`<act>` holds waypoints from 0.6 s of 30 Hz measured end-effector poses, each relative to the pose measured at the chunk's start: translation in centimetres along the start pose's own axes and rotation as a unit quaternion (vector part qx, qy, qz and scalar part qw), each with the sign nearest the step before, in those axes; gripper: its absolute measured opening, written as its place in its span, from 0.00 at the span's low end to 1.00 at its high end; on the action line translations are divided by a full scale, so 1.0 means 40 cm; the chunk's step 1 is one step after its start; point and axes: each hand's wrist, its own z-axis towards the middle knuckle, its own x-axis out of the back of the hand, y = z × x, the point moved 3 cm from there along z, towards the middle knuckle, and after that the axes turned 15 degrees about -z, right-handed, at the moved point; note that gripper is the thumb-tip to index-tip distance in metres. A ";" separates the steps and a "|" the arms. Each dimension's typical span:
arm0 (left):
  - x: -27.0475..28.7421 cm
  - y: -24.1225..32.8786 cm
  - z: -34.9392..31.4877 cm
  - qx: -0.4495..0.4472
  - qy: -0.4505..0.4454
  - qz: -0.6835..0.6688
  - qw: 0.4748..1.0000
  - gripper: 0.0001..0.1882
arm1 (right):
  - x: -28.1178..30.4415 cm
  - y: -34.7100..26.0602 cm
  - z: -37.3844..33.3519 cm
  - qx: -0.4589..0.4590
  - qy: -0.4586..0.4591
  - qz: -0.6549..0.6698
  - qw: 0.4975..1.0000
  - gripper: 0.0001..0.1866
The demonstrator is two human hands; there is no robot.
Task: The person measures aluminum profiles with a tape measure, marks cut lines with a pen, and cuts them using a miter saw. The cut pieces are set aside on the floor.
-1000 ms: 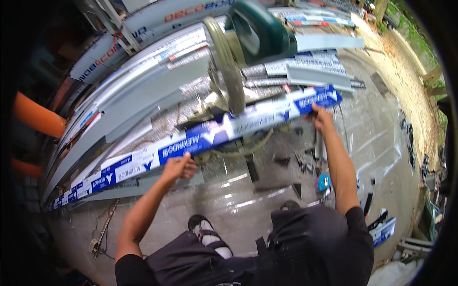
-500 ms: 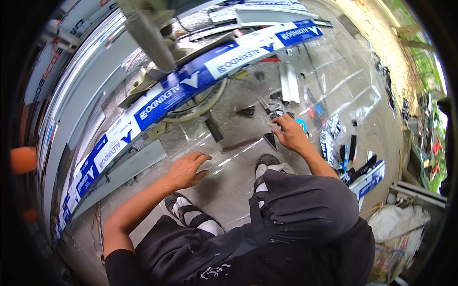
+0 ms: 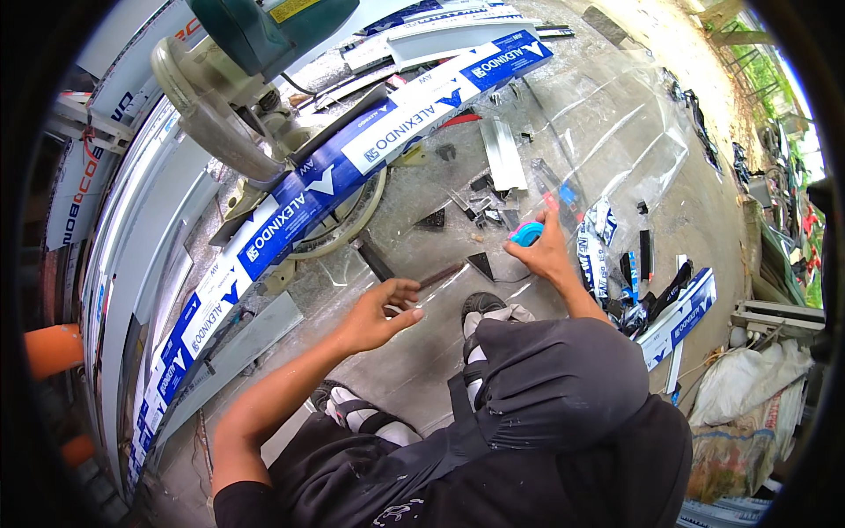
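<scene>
My right hand [image 3: 547, 251] is closed round a small blue-and-pink tape measure [image 3: 527, 233], held above the floor beside the scraps. Fingers half curled and apart, my left hand [image 3: 385, 314] hangs empty over the floor. Beyond it a long profile in blue and white film [image 3: 326, 180] lies slantwise across the base of a mitre saw [image 3: 255, 53] with a green motor. Neither hand touches the profile. A dark strip [image 3: 440, 275] and a small black triangular offcut [image 3: 481, 266] lie between my hands.
Short white profile pieces [image 3: 503, 155] and black scraps lie ahead on the floor. Crumpled film [image 3: 594, 242] and a short wrapped profile [image 3: 682, 321] are at my right. Long grey profiles [image 3: 145, 255] are stacked at the left; a white sack [image 3: 748, 383] sits at the lower right.
My right hand has picked the tape measure up off the floor. My left hand has moved slightly right. The view has shifted, bringing the saw's motor in at the top.
</scene>
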 end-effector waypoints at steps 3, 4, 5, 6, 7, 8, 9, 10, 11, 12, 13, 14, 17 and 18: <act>-0.053 0.012 0.028 -0.007 0.029 -0.182 0.983 0.37 | 0.007 -0.153 -0.057 0.054 0.068 0.119 0.989 0.40; -0.070 0.012 0.040 0.005 0.053 -0.253 0.966 0.39 | -0.004 -0.214 -0.082 0.079 0.073 0.164 0.981 0.39; -0.085 0.008 0.048 0.019 0.066 -0.348 0.935 0.37 | -0.024 -0.280 -0.120 0.133 0.021 0.235 0.963 0.37; -0.088 0.002 0.053 0.019 0.094 -0.419 0.903 0.33 | -0.037 -0.330 -0.154 0.178 -0.035 0.305 0.935 0.35; -0.080 -0.005 0.053 0.015 0.119 -0.485 0.866 0.29 | -0.030 -0.356 -0.182 0.293 -0.078 0.290 0.908 0.33; -0.067 -0.011 0.051 -0.012 0.119 -0.550 0.826 0.26 | -0.036 -0.372 -0.208 0.388 -0.144 0.248 0.876 0.32; -0.029 -0.023 0.040 0.037 0.146 -0.537 0.830 0.17 | -0.048 -0.370 -0.205 0.387 -0.159 0.274 0.866 0.26; 0.003 -0.033 0.021 0.075 0.146 -0.535 0.829 0.15 | -0.061 -0.351 -0.196 0.320 -0.141 0.303 0.887 0.20; 0.034 -0.041 -0.002 0.094 0.141 -0.534 0.828 0.14 | -0.084 -0.319 -0.174 0.239 -0.145 0.291 0.915 0.18; 0.062 -0.051 -0.032 0.098 0.175 -0.491 0.848 0.13 | -0.112 -0.287 -0.141 0.187 -0.129 0.297 0.928 0.15; 0.090 -0.057 -0.066 0.128 0.219 -0.449 0.857 0.13 | -0.147 -0.265 -0.124 0.191 -0.103 0.245 0.945 0.12; 0.110 -0.051 -0.099 0.141 0.231 -0.426 0.863 0.14 | -0.180 -0.247 -0.119 0.287 -0.086 0.133 0.945 0.15; 0.153 0.028 -0.177 0.182 0.239 -0.347 0.888 0.16 | -0.298 -0.208 -0.141 0.437 -0.136 -0.113 0.882 0.18; 0.164 0.064 -0.211 0.204 0.260 -0.288 0.899 0.17 | -0.314 -0.197 -0.144 0.460 -0.091 -0.139 0.872 0.12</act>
